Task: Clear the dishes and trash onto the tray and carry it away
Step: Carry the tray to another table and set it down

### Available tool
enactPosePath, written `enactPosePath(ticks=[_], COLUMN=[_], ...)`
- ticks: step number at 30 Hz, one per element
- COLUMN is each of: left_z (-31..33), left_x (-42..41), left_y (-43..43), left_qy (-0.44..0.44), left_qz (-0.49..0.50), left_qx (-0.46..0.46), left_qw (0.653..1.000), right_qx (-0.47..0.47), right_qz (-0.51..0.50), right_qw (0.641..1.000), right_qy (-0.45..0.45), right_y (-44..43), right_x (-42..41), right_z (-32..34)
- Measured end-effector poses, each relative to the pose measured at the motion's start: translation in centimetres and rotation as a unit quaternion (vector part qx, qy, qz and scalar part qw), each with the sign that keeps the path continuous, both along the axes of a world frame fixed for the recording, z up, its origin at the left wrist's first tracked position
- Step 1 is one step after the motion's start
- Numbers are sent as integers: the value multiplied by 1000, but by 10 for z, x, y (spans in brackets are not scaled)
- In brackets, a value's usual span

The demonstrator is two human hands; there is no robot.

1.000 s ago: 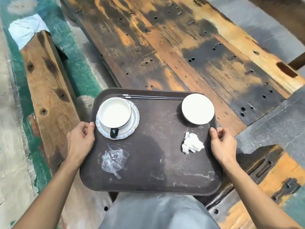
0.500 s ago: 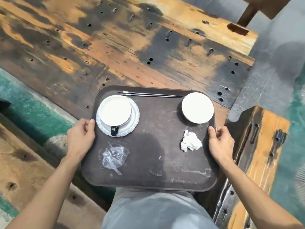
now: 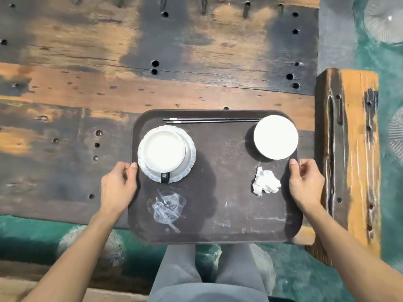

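Observation:
I hold a dark brown tray [image 3: 220, 175] in front of me, over the near edge of a worn wooden table [image 3: 152, 83]. My left hand [image 3: 118, 186] grips its left rim and my right hand [image 3: 305, 182] grips its right rim. On the tray stand a white cup [image 3: 164, 150] on a pale scalloped saucer [image 3: 190, 153] at the back left and a white bowl [image 3: 275, 137] at the back right. Black chopsticks [image 3: 211, 120] lie along the far rim. A crumpled white napkin [image 3: 266, 182] lies near my right hand, a clear plastic wrapper [image 3: 166, 208] near my left.
A thick wooden bench [image 3: 349, 149] runs along the right, close to my right hand. Green floor [image 3: 388, 66] shows at the right and below the table edge. My grey-trousered legs [image 3: 207, 275] are under the tray.
The view has swung round so the table now lies square in front of me and the bench stands on the right. Both hands keep the same grip on the tray; its load has not shifted.

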State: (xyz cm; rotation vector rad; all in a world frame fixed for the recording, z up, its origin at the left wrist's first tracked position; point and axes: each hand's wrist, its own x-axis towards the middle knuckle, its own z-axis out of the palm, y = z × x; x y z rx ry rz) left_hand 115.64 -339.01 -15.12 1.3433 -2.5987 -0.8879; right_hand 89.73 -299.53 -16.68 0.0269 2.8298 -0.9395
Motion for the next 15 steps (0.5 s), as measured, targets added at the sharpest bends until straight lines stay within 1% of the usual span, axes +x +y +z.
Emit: enactPosePath(ticks=[4,7,15], left_z=[-31,-43,-55], left_x=[-16,-22,-26], left_y=[-4,-3,-11], left_qy=[-6,-9,-20], left_qz=[-29,-42,-50], left_qx=[4,5,-6], left_qw=[1000,999,999], right_qx=[20,33,28], right_qz=[-14,-20,-21], right_qw=[1000,999,999], right_qy=[14,17,18], right_y=[6,11,7], right_x=[-5,-5,-2], right_z=[-30,-39,-47])
